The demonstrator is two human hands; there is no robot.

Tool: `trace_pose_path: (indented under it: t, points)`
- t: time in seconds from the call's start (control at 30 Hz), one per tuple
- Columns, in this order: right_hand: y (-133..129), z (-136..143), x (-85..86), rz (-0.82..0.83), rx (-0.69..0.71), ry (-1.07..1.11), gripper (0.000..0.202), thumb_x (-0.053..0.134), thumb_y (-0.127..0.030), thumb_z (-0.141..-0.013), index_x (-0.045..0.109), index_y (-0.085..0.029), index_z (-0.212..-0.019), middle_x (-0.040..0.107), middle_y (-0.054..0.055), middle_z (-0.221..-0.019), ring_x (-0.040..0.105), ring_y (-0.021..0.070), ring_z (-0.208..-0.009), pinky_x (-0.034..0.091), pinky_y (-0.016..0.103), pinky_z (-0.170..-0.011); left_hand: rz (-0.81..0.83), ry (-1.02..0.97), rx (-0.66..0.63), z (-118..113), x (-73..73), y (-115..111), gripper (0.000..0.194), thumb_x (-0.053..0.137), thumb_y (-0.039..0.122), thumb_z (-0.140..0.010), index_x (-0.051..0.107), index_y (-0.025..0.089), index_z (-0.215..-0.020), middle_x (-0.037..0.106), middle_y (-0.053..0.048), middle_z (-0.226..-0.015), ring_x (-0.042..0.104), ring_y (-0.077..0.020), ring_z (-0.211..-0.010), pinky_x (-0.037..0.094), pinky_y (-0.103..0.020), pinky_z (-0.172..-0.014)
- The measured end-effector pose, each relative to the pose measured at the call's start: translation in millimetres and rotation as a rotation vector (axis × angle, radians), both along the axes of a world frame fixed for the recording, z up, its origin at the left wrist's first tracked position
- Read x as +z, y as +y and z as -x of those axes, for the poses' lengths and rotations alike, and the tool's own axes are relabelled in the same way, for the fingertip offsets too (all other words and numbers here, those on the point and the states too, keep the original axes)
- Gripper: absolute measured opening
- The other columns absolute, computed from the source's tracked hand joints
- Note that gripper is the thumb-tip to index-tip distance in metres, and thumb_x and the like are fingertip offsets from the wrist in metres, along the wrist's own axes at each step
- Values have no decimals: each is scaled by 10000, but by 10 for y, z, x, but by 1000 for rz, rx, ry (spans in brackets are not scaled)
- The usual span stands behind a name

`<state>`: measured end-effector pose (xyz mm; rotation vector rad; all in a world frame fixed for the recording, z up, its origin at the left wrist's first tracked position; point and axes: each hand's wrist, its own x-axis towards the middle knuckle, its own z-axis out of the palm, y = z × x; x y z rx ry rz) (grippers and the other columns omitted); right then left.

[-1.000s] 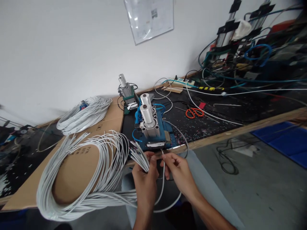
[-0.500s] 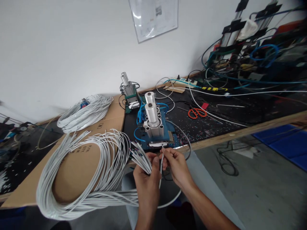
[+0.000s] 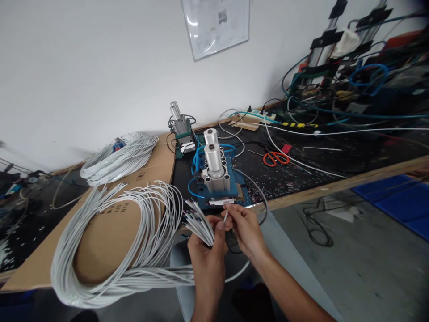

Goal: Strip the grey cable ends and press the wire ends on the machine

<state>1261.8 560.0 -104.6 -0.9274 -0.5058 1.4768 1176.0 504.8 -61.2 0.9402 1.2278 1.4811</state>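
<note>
"The right hand has brought one thin white cable nearer the silver-and-blue metal press."
"Fingers?"
"Pinched on it; the left hand's clasp a white cable-end bundle. Best keep that cable straight."

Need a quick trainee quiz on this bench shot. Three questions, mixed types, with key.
1. What does the left hand hold?
A) a screwdriver
B) a bunch of cables
C) a roll of tape

2. True or false: the orange-handled scissors lie on the cardboard.

3. Fill in: the ____ hand pinches a single cable in front of the nearer twin-cylinder fixture.

Key:
1. B
2. False; they lie on the black benchtop.
3. right
</note>
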Motion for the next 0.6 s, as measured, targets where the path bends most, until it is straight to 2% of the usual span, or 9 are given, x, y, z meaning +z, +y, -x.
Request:
trace_pose_path:
  t: [0.4,0.6]
  points:
    - [5,3,-10,28,-6,44,478,939,-553,-526,719,-134,-595,578,-16,-439,485,78,-399,431,184,-408,-5,22,-4,-3,5,-9,312,719,468,-871,702,163,-808,493,51,-604,352,-77,-518,351,-182,-511]
    - [2,-5,-14,37,-14,45,506,945,-562,-497,719,-122,-604,581,-20,-435,487,66,-387,424,167,-396,-1,16,18,-6,-3,-13,342,737,492,-848,685,159,-785,428,72,-558,301,-70,-495,325,-173,-480]
